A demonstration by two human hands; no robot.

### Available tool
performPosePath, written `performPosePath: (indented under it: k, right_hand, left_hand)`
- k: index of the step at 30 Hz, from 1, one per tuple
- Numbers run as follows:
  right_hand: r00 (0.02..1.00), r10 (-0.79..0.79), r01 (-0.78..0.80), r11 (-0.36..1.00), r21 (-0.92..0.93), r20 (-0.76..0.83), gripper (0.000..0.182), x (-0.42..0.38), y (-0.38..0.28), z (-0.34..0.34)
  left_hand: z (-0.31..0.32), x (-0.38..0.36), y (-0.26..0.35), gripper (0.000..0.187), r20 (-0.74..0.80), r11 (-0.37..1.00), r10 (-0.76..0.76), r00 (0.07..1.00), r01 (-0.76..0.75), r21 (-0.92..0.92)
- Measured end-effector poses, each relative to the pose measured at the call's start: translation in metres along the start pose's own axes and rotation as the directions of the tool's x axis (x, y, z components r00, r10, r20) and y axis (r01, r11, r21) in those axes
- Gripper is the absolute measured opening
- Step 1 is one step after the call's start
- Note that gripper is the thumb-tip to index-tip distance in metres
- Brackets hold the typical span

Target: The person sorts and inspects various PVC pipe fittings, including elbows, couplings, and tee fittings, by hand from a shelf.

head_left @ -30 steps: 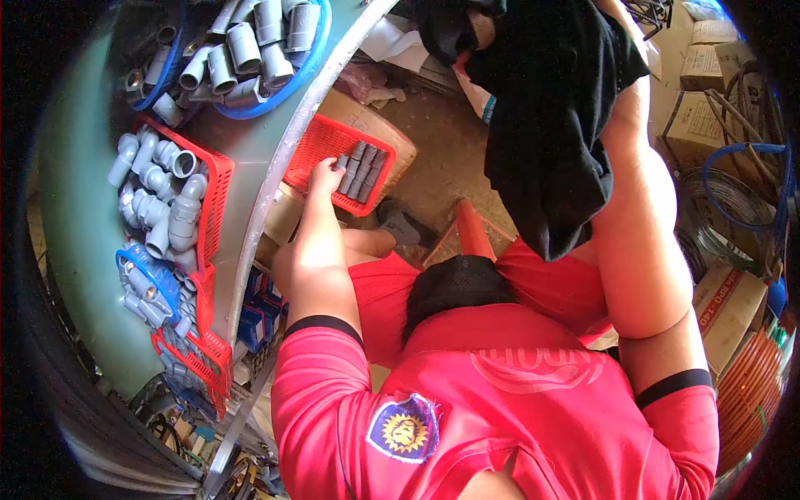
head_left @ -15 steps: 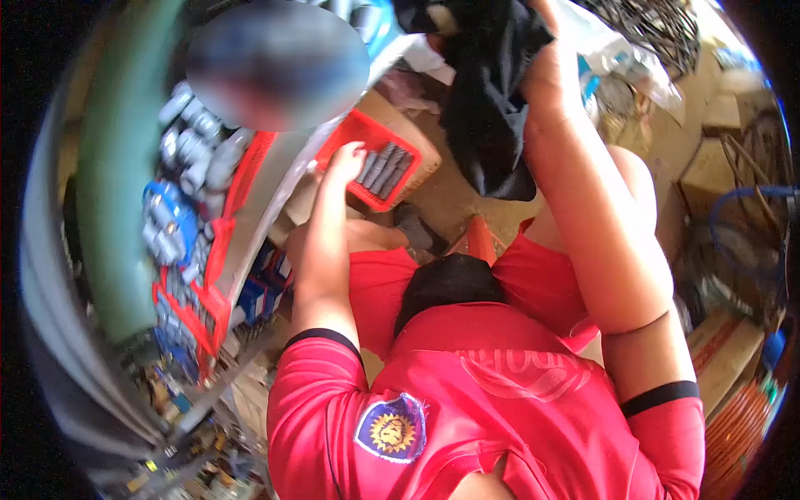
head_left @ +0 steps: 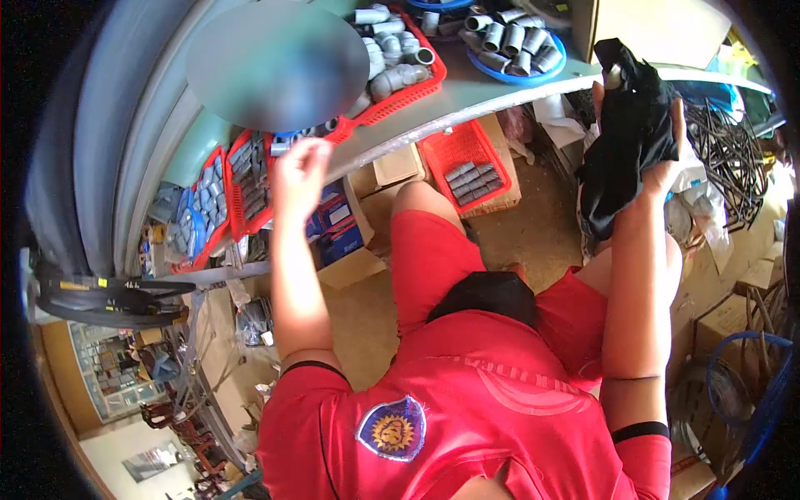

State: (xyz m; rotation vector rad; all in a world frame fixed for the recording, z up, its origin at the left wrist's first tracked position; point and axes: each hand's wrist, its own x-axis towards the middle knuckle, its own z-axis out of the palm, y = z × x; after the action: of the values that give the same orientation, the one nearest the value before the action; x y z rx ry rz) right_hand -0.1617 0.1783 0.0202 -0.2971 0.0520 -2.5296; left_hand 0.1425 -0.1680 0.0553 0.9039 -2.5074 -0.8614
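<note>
My left hand (head_left: pixel 298 175) is raised beside the shelf edge, fingers curled together and slightly blurred. What it holds, if anything, I cannot make out. Just past it is a red basket (head_left: pixel 340 132) with grey pipe fittings. At upper right, my right hand (head_left: pixel 662 173) grips a bunched black cloth (head_left: pixel 621 150) that hangs down, with a pale spot near its top. Lower down, between the hands, a red tray (head_left: pixel 446 148) on a cardboard box holds grey cylindrical fittings laid in rows.
Above the tray runs a shelf edge (head_left: pixel 433 119). On it stand a larger red basket (head_left: pixel 408 100) and a blue basin (head_left: pixel 527 81) of grey fittings. An open carton (head_left: pixel 354 265) with blue boxes sits below. Black coiled cables (head_left: pixel 733 167) lie at right.
My left hand has left the red tray and moved up to the shelf-side baskets. My right hand still grips the black cloth. The view has turned, showing more of the shelf.
</note>
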Motion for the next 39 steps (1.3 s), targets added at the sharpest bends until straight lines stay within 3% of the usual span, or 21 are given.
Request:
performPosePath:
  k: [2, 4, 6, 7, 8, 10, 12, 14, 16, 18, 20, 21, 22, 24, 26, 27, 30, 31, 33, 34, 39]
  right_hand:
    - [0.991, -0.036, 0.019, 0.991, -0.131, -0.132, 0.050, -0.011, 0.015, 0.019]
    - [0.982, -0.046, 0.008, 0.979, -0.201, -0.185, 0.050, -0.013, 0.020, 0.027]
    - [0.983, -0.028, -0.012, 0.977, -0.213, -0.180, 0.050, -0.019, 0.020, 0.020]
    - [0.983, -0.018, -0.014, 0.985, -0.172, -0.183, 0.049, -0.018, 0.016, 0.015]
    - [0.983, -0.021, -0.009, 0.987, -0.158, -0.184, 0.050, -0.016, 0.011, 0.010]
    - [0.972, -0.085, 0.050, 0.985, -0.163, -0.218, 0.051, -0.015, 0.005, 0.005]
    - [0.991, -0.035, 0.023, 0.996, -0.089, -0.130, 0.050, -0.010, -0.008, -0.016]
    - [0.987, -0.004, -0.002, 0.999, -0.033, -0.164, 0.054, -0.007, -0.013, -0.022]
    - [0.989, 0.037, -0.036, 0.999, 0.008, -0.145, 0.056, -0.002, -0.013, -0.027]
    - [0.992, -0.017, 0.011, 0.999, -0.053, -0.125, 0.063, 0.000, -0.005, -0.025]
    - [0.999, -0.026, 0.026, 1.000, -0.002, 0.026, 0.071, -0.001, 0.005, -0.031]
    - [0.976, -0.172, 0.138, 0.964, -0.229, -0.136, 0.078, -0.006, 0.021, -0.007]
    - [0.961, -0.212, 0.142, 0.929, -0.343, -0.177, 0.078, -0.010, 0.031, 0.008]
    - [0.962, -0.199, 0.084, 0.868, -0.489, -0.188, 0.078, -0.020, 0.054, 0.029]
    - [0.965, -0.241, 0.212, 0.461, -0.862, 0.108, 0.073, -0.029, 0.084, 0.018]
    - [0.930, -0.236, 0.335, 0.222, -0.916, 0.283, 0.071, -0.035, 0.100, 0.022]
    - [0.667, -0.053, 0.720, -0.210, -0.661, 0.743, 0.062, -0.052, 0.116, 0.044]
    - [0.709, -0.160, 0.672, -0.141, -0.727, 0.687, 0.045, -0.049, 0.111, 0.042]
    - [0.756, -0.203, 0.594, -0.187, -0.782, 0.622, 0.030, -0.036, 0.093, 0.043]
    - [0.790, -0.208, 0.545, -0.192, -0.816, 0.577, 0.028, -0.034, 0.083, 0.045]
    - [0.875, -0.307, 0.372, -0.070, -0.926, 0.375, 0.039, -0.036, 0.058, 0.057]
  left_hand:
    - [-0.044, 0.015, -0.065, 0.019, -0.307, 0.999, 0.030, 0.951, -0.014, 0.052]
    - [-0.079, 0.033, -0.144, 0.022, -0.422, 0.997, 0.054, 0.905, -0.026, 0.072]
    - [-0.095, 0.038, -0.174, 0.032, -0.447, 0.825, -0.107, 0.888, 0.330, 0.458]
    - [-0.102, 0.048, -0.230, 0.040, -0.383, 0.893, -0.108, 0.917, 0.259, 0.368]
    - [-0.103, 0.048, -0.209, 0.037, -0.160, 0.825, -0.565, 0.809, 0.557, -0.095]
    - [-0.098, 0.055, -0.239, 0.032, -0.197, 0.816, -0.574, 0.795, 0.533, -0.225]
    - [-0.095, 0.057, -0.239, 0.030, -0.175, 0.759, -0.627, 0.759, 0.546, -0.355]
    - [-0.105, 0.056, -0.239, 0.028, -0.094, 0.686, -0.687, 0.720, 0.601, -0.409]
    - [-0.107, 0.052, -0.228, 0.028, -0.168, 0.661, -0.726, 0.667, 0.609, -0.439]
    - [-0.117, 0.047, -0.238, 0.035, -0.344, 0.757, -0.642, 0.685, 0.494, -0.429]
    - [-0.109, 0.026, -0.180, 0.039, -0.538, 0.889, -0.419, 0.732, 0.209, -0.407]
    - [-0.097, 0.014, -0.138, 0.042, -0.550, 0.882, -0.360, 0.753, 0.082, -0.465]
    - [-0.081, 0.004, -0.096, 0.045, -0.566, 0.856, -0.299, 0.768, -0.045, -0.515]
    - [-0.040, -0.010, -0.033, 0.050, -0.353, 0.620, -0.180, 0.918, -0.173, -0.766]
    - [0.018, -0.022, 0.038, 0.053, 0.019, 0.380, 0.023, 1.000, 0.009, -0.925]
    - [0.052, -0.029, 0.077, 0.055, 0.109, 0.411, -0.023, 0.994, 0.109, -0.905]
    - [0.135, -0.042, 0.146, 0.034, 0.068, 0.519, 0.158, 0.985, -0.024, -0.855]
    - [0.150, -0.043, 0.164, 0.030, 0.014, 0.504, 0.229, 0.973, -0.106, -0.857]
    - [0.160, -0.039, 0.178, 0.030, 0.091, 0.518, 0.231, 0.969, -0.043, -0.854]
    - [0.160, -0.039, 0.186, 0.030, 0.176, 0.436, 0.262, 0.949, 0.047, -0.899]
    - [0.173, -0.037, 0.188, 0.028, 0.279, 0.420, 0.376, 0.884, 0.106, -0.901]
